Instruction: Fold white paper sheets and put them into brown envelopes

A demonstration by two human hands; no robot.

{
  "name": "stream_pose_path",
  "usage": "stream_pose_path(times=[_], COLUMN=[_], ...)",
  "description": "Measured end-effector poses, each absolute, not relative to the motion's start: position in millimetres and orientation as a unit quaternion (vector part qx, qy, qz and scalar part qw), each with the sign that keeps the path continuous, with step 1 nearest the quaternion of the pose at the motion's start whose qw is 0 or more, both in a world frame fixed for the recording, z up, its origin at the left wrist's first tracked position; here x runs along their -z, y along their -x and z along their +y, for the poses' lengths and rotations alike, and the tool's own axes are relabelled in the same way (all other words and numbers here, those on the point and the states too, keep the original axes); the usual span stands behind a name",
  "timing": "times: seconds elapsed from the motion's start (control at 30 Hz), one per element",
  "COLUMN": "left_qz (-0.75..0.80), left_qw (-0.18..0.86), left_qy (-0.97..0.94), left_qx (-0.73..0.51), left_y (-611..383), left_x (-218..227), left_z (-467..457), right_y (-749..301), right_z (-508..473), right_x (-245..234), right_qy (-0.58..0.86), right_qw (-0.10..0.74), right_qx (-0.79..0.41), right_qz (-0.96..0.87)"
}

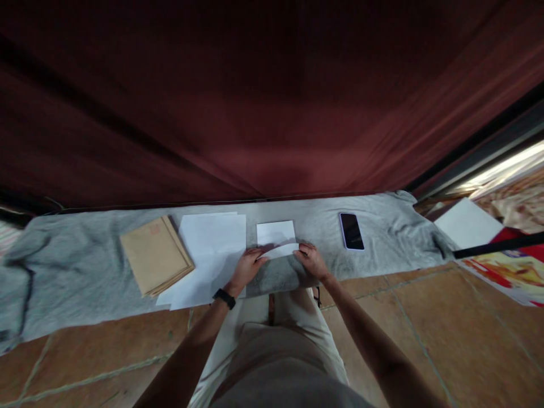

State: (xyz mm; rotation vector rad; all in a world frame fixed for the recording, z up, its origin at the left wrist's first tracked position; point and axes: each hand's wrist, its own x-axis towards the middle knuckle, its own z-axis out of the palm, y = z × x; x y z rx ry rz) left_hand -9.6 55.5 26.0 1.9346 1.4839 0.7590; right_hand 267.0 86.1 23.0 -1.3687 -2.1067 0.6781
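Note:
A small white folded sheet of paper (276, 233) lies on a grey cloth (85, 266) spread on the floor. My left hand (247, 266) pinches the near left edge of the sheet, fingers closed on it. My right hand (311, 259) presses and grips the near right edge, which is lifted into a fold. A black band sits on my left wrist.
Left of the sheet lie a stack of white paper (210, 255) and a pile of brown envelopes (156, 254). A dark phone (351, 230) rests on the cloth to the right. A dark red curtain (272, 102) hangs behind. Colourful papers (505, 266) lie at the right on the tiled floor.

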Motion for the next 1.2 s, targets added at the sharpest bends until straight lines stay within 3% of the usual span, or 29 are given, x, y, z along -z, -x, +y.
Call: stream_pose_path(times=[0.33, 0.73, 1.2], left_qz=[0.734, 0.78, 0.781], left_qw=[0.241, 0.251, 0.194], left_qy=[-0.595, -0.533, -0.579], left_qx=[-0.221, -0.21, -0.132], left_y=[-17.6, -24.9, -26.5], left_x=[-46.7, -54.6, -56.5], left_z=[73.6, 82.4, 102.5], right_y=[-241.8, -221.4, -216.1], right_z=[95.0, 105.2, 124.4], right_x=[-29.7, -49.2, -53.9], right_qy=[0.623, 0.712, 0.726], right_qw=[0.183, 0.07, 0.037], right_qx=[-0.207, -0.163, -0.127], right_qz=[-0.732, -0.679, -0.675])
